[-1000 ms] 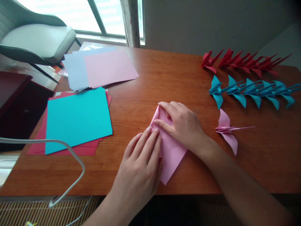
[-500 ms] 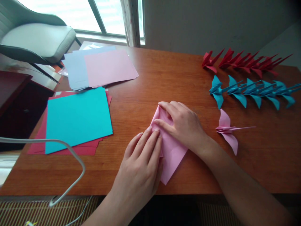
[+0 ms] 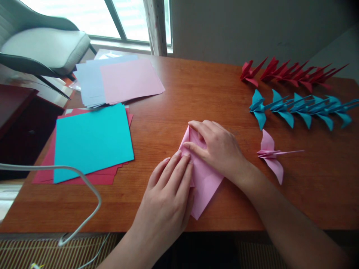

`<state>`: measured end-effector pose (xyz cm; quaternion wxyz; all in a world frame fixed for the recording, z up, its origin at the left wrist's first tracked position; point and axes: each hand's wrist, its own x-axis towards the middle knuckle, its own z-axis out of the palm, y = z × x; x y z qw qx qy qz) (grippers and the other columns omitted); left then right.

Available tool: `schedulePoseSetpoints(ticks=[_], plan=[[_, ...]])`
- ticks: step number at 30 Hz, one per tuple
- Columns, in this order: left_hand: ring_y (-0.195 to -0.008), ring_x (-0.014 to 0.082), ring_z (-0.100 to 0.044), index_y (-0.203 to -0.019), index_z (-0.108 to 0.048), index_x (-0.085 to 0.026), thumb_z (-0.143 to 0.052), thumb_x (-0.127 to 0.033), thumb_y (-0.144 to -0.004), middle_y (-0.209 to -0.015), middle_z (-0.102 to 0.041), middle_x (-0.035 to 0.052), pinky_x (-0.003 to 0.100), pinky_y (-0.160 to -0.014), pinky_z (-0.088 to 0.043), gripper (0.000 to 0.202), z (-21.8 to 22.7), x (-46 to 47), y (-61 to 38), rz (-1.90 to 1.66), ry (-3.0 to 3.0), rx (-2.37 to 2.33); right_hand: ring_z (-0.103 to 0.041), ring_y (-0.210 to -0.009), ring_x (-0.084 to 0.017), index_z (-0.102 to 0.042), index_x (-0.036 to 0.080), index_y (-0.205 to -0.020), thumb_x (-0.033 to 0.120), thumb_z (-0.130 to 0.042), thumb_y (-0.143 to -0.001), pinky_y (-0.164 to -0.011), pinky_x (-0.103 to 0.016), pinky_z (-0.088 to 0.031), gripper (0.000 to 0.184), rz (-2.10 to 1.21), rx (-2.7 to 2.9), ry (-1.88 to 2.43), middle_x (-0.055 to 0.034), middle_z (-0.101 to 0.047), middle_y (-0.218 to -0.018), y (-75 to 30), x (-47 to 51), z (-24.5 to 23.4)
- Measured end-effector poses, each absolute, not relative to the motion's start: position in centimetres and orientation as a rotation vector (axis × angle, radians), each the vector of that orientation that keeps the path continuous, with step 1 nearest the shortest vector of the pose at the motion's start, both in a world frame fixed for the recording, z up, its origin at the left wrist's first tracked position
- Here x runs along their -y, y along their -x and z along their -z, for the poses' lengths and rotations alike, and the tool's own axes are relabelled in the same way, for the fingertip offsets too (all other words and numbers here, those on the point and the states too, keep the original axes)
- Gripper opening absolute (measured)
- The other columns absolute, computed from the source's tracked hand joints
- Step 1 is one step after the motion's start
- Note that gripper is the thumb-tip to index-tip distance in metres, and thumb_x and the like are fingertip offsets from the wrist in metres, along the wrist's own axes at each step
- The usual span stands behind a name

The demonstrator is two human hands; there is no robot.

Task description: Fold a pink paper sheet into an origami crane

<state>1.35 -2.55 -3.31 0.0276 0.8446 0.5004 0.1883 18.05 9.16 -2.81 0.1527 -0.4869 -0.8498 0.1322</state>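
A pink sheet of origami paper (image 3: 206,183) lies near the table's front edge, partly folded, its left flap turned inward and a corner pointing at me. Across that left flap, my left hand (image 3: 169,194) presses down with fingers close together and covers much of the fold. My right hand (image 3: 220,147) holds the top corner, its index finger at the tip and its thumb on the flap just below. The thumb of my left hand is partly hidden. To the right of the paper rests a finished pink paper crane (image 3: 269,154).
Blue paper cranes (image 3: 284,108) and red paper cranes (image 3: 276,73) stand in rows at the back right. Turquoise paper (image 3: 94,144) over red sheets lies left, with pale pink paper (image 3: 131,80) behind. A white cable (image 3: 89,183) loops over the front left edge.
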Motion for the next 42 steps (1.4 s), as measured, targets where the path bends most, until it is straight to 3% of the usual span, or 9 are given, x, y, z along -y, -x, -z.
schedulePoseSetpoints(ticks=[17,23,31,42], plan=[[-0.147,0.0312,-0.042,-0.144,-0.054,-0.003,-0.055,-0.019,-0.095,-0.154,-0.052,0.0167,0.046,-0.121,-0.032,0.051,3.5,2.6,-1.5,-0.582,-2.61,-1.547,-0.065,-0.104,-0.029,-0.061,0.016,-0.132,0.049,-0.063,-0.094,-0.091,-0.039,-0.049,0.05,-0.382,2.422,1.426,-0.0108,-0.072,-0.112,-17.9,-9.4,2.9],[-0.145,0.0324,-0.044,-0.143,-0.054,-0.004,-0.055,-0.018,-0.094,-0.152,-0.054,0.0162,0.047,-0.12,-0.033,0.051,3.6,2.6,-1.4,-0.589,-2.615,-1.554,-0.069,-0.095,-0.025,-0.065,0.021,-0.122,0.047,-0.062,-0.095,-0.075,-0.033,-0.046,0.037,-0.395,2.344,1.556,-0.0061,-0.075,-0.101,-17.2,-10.0,2.6],[-0.143,0.0322,-0.047,-0.14,-0.057,-0.003,-0.054,-0.019,-0.095,-0.152,-0.055,0.016,0.046,-0.119,-0.034,0.048,3.6,2.4,-1.4,-0.6,-2.632,-1.561,-0.069,-0.077,-0.022,-0.067,0.029,-0.12,0.052,-0.065,-0.091,-0.061,-0.03,-0.036,0.037,-0.43,2.2,1.759,-0.001,-0.077,-0.09,-16.7,-11.2,2.5],[-0.142,0.032,-0.049,-0.14,-0.057,-0.003,-0.052,-0.02,-0.097,-0.152,-0.054,0.0157,0.046,-0.117,-0.037,0.047,3.6,2.5,-1.5,-0.595,-2.629,-1.58,-0.07,-0.078,-0.023,-0.071,0.028,-0.116,0.048,-0.069,-0.088,-0.067,-0.031,-0.043,0.034,-0.406,2.172,1.712,-0.0021,-0.077,-0.086,-16.6,-13.6,2.8]])
